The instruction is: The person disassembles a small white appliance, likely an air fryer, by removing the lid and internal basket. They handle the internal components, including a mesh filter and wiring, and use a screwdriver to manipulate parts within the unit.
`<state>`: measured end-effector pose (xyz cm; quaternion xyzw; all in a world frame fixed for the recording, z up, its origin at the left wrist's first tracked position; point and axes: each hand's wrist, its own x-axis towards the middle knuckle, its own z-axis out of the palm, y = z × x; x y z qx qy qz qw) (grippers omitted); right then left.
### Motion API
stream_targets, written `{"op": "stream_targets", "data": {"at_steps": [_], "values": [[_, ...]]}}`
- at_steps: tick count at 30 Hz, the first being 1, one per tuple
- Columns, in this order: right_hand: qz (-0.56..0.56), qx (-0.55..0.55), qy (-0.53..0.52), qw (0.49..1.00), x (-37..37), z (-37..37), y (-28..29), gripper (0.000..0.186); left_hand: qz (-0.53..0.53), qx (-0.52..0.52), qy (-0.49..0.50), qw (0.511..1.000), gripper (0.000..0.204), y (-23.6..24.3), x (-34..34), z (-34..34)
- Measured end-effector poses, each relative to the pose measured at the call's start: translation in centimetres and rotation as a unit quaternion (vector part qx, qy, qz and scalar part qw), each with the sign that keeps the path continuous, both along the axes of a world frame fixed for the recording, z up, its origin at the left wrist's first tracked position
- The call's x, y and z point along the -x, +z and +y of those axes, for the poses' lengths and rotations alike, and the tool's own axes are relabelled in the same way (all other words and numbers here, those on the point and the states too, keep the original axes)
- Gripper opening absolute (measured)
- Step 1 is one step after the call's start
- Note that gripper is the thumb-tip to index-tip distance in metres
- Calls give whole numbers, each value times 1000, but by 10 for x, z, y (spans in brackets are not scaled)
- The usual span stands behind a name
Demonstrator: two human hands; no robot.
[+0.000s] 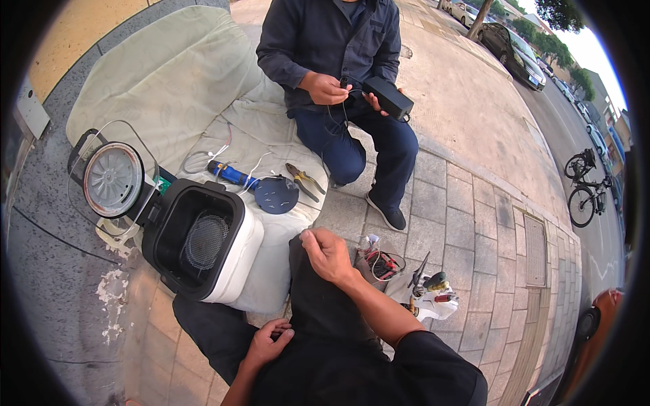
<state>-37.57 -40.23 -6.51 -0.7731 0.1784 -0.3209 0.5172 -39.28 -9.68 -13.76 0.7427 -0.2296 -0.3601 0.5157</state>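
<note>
My right hand rests on my knee, its fingers curled into a loose fist with nothing showing in it. Lower down, my left hand lies against my lap, empty, with bent fingers and the thumb apart. In front of me on the left stands a white countertop cooker with a black, square-cornered well and a round mesh at its bottom. Its lid is swung up, showing a round metal inner plate. Neither hand touches the cooker.
A pale cloth cover holds a blue-black handheld tool, a dark round disc, yellow-black pliers and white wires. Opposite, a person in dark clothes holds a black box-shaped adapter and its cable. Right: red-black leads, several hand tools.
</note>
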Motion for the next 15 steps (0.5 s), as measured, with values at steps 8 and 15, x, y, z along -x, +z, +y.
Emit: {"op": "stream_targets", "data": {"at_steps": [8, 15], "values": [[-25, 53, -138, 989, -66, -143, 85, 52, 1, -12, 1, 1000, 43, -2, -1, 2], [189, 235, -134, 944, -126, -250, 103, 72, -2, -8, -6, 1000, 43, -2, -5, -4]]}}
